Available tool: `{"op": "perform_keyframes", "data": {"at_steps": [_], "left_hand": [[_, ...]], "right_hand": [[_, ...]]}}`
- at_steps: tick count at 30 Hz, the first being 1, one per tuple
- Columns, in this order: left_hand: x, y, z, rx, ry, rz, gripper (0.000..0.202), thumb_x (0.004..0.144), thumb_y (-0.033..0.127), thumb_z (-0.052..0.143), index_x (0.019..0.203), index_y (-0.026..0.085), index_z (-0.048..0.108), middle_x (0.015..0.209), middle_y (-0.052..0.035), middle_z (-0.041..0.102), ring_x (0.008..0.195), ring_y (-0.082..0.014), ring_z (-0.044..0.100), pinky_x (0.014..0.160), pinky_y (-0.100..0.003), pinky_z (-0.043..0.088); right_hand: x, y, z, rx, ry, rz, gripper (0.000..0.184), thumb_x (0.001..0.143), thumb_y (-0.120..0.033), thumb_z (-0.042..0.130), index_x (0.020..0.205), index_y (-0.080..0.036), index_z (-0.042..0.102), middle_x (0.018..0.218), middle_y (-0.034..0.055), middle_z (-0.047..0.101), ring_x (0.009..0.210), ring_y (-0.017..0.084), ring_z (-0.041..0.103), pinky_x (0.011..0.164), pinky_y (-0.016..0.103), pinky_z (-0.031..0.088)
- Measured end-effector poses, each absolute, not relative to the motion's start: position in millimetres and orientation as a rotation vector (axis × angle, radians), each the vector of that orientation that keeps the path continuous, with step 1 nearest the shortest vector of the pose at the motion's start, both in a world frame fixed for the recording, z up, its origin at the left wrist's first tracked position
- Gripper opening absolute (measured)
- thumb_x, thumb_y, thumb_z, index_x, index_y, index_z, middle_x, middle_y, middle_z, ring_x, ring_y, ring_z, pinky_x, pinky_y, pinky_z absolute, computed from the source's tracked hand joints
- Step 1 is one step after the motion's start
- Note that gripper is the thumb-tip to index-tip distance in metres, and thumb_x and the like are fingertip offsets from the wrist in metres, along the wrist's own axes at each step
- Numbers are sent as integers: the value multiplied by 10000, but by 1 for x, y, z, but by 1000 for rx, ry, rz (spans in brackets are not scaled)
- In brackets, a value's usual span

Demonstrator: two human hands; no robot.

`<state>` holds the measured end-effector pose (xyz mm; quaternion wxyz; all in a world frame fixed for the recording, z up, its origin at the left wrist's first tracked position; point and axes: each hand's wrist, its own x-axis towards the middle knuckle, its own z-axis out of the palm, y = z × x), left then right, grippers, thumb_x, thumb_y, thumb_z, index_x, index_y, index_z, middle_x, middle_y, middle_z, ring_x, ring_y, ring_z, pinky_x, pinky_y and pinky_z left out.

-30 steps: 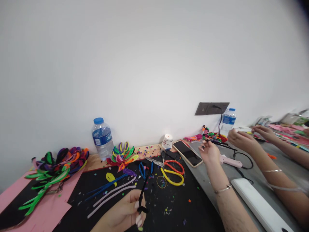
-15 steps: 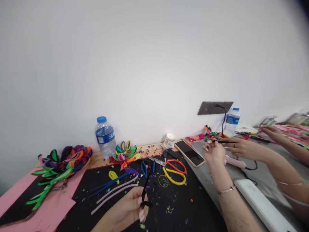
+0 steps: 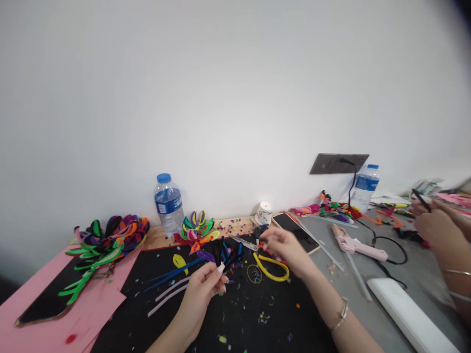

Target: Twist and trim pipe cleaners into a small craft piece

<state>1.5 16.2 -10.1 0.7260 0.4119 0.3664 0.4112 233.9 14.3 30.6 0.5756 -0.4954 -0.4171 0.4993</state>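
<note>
My left hand (image 3: 206, 287), low in the middle of the head view, is closed, pinching black pipe cleaners (image 3: 222, 252) that stick up from the fingertips. Behind them lie dark blue loops of pipe cleaner (image 3: 235, 255). My right hand (image 3: 285, 250) hovers over scissors (image 3: 271, 270) with one yellow and one red handle. Its fingers are bent and apart, close to the red handle, which they partly hide. The blades point left. Left of my left hand are blue pipe cleaners (image 3: 172, 277), lilac strips (image 3: 167, 298) and a yellow loop (image 3: 180, 263).
A pipe-cleaner bouquet (image 3: 110, 245) lies on pink paper (image 3: 106, 304) at left. Along the wall stand a water bottle (image 3: 169, 206), a small flower (image 3: 197, 229) and a paper cup (image 3: 263, 214). A phone (image 3: 296, 233), a pink glue gun (image 3: 358, 245) and another person's hands (image 3: 434, 220) are to the right.
My right hand has moved left to the scissors and no longer holds a dark strand. My left hand has risen slightly. The other person's hands have shifted; the view has turned a little left.
</note>
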Motion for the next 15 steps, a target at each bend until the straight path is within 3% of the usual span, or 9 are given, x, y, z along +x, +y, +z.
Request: {"op": "perform_keyframes", "data": {"at_steps": [4,9,15], "left_hand": [[1,17,-12,1069,890,944,292,722,388,619,609,135,529,574,5,577,518,-97,495,536,-203,380],[3,16,-12,1241,891,885,279,755,365,576,605,134,527,569,-9,599,493,-115,535,513,-213,396],[5,11,-10,1401,921,777,255,772,336,530,604,145,523,556,-8,595,450,-130,550,456,-215,390]], "right_hand": [[175,3,11,-1113,-1308,1501,346,591,-134,671,913,-175,554,702,-24,634,401,56,478,340,150,362],[154,-2,-3,-1046,-1097,1424,233,698,-322,625,821,-135,563,565,-18,605,354,61,453,333,168,372],[155,-4,-5,-1120,-1033,1353,245,690,-363,641,682,-133,558,509,-7,607,326,70,464,318,173,387]]}}
